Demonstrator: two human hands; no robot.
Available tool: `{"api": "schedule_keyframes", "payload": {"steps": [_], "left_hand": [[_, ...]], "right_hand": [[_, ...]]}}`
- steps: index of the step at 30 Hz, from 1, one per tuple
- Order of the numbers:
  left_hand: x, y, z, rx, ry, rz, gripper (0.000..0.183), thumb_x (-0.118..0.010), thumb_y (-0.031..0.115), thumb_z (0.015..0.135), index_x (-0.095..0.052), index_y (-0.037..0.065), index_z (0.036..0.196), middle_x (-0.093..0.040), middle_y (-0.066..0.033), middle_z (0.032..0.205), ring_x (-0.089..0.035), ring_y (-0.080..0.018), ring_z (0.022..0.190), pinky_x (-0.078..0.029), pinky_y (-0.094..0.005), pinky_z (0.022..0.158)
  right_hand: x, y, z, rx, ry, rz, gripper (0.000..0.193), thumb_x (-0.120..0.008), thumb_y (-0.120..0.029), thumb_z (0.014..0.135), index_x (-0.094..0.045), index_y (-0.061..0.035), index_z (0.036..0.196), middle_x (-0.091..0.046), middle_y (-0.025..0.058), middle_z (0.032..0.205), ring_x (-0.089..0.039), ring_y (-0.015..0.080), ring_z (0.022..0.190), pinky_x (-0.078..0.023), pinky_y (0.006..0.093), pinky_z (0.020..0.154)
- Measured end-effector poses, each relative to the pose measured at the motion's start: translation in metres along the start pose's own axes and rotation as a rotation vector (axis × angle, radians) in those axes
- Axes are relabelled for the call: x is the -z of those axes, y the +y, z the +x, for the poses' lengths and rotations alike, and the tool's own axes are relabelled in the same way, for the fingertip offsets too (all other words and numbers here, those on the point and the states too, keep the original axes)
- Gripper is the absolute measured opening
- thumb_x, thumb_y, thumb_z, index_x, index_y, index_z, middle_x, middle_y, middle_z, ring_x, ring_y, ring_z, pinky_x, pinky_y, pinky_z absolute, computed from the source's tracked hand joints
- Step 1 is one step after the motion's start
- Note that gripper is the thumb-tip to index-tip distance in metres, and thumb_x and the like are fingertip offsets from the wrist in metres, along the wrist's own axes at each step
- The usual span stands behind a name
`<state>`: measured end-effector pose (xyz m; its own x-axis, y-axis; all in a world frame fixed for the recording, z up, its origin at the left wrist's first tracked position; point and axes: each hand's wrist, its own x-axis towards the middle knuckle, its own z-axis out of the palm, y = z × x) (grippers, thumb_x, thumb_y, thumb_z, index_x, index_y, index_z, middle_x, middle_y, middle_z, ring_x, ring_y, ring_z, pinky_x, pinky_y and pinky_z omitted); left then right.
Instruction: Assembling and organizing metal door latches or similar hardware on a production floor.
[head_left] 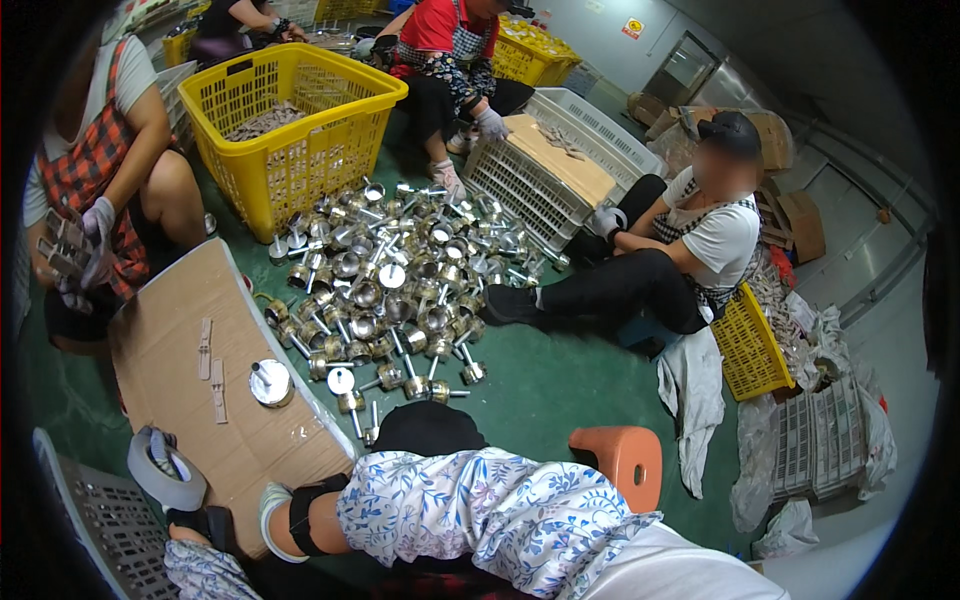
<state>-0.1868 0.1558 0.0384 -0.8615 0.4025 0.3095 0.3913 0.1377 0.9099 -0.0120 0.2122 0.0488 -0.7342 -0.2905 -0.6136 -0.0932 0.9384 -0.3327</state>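
Note:
My left hand (165,475) is at the left edge of a cardboard sheet (165,305), past a floral sleeve and a black band. A pale grey rounded shape there may be its glove or a roll; its grip cannot be made out. My right arm, in a blue-flowered white sleeve, reaches left over the near edge of the sheet. Only a pale glove cuff shows of my right hand (272,518); its fingers are hidden. On the cardboard lie two slim metal strips (205,348) and a round metal cup with a stem (270,385).
A heap of stemmed metal cups (395,275) covers the green floor ahead. Around it sit co-workers, a yellow basket (290,165), a grey crate (520,190) and an orange stool (625,465). A grey perforated crate (100,510) stands at lower left.

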Motion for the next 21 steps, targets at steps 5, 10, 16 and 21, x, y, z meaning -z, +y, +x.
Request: {"api": "schedule_keyframes", "payload": {"steps": [5,10,16,21], "left_hand": [[-0.002,0.0,0.001,0.073,0.0,-0.118,0.028,-0.054,0.021,0.092,-0.057,-0.003,0.106,-0.054,-0.0058,0.079,-0.049,-0.0142,0.071,-0.041,-0.0267,0.069],[-0.002,0.004,0.0,0.045,-0.008,-0.07,0.028,-0.054,0.021,0.092,-0.057,-0.004,0.106,-0.054,-0.0059,0.079,-0.049,-0.0144,0.071,-0.041,-0.0267,0.068],[0.002,-0.005,0.002,0.038,-0.004,-0.059,0.028,-0.053,0.02,0.092,-0.057,-0.004,0.106,-0.054,-0.0063,0.08,-0.049,-0.0146,0.071,-0.042,-0.0272,0.069],[0.0,0.002,0.0,-0.069,0.017,0.078,0.028,-0.053,0.02,0.092,-0.057,-0.004,0.106,-0.054,-0.0064,0.08,-0.05,-0.0148,0.071,-0.042,-0.0276,0.068]], "right_hand": [[-0.005,0.003,0.009,0.008,0.007,0.035,0.044,-0.057,-0.036,0.087,-0.057,-0.023,0.128,-0.057,0.0008,0.129,-0.054,0.0287,0.117,-0.041,0.0572,0.087],[-0.008,0.001,0.008,0.001,0.014,0.027,0.042,-0.058,-0.036,0.086,-0.059,-0.0228,0.126,-0.058,-0.0001,0.126,-0.055,0.0271,0.113,-0.042,0.0555,0.085],[-0.006,0.0,0.007,-0.002,0.038,0.027,0.039,-0.058,-0.035,0.086,-0.061,-0.0225,0.123,-0.06,-0.0011,0.122,-0.057,0.0252,0.109,-0.043,0.0534,0.082],[-0.008,-0.001,0.006,-0.005,0.054,0.031,0.037,-0.059,-0.035,0.086,-0.062,-0.0223,0.121,-0.061,-0.002,0.119,-0.058,0.0237,0.105,-0.044,0.0517,0.08]]}}
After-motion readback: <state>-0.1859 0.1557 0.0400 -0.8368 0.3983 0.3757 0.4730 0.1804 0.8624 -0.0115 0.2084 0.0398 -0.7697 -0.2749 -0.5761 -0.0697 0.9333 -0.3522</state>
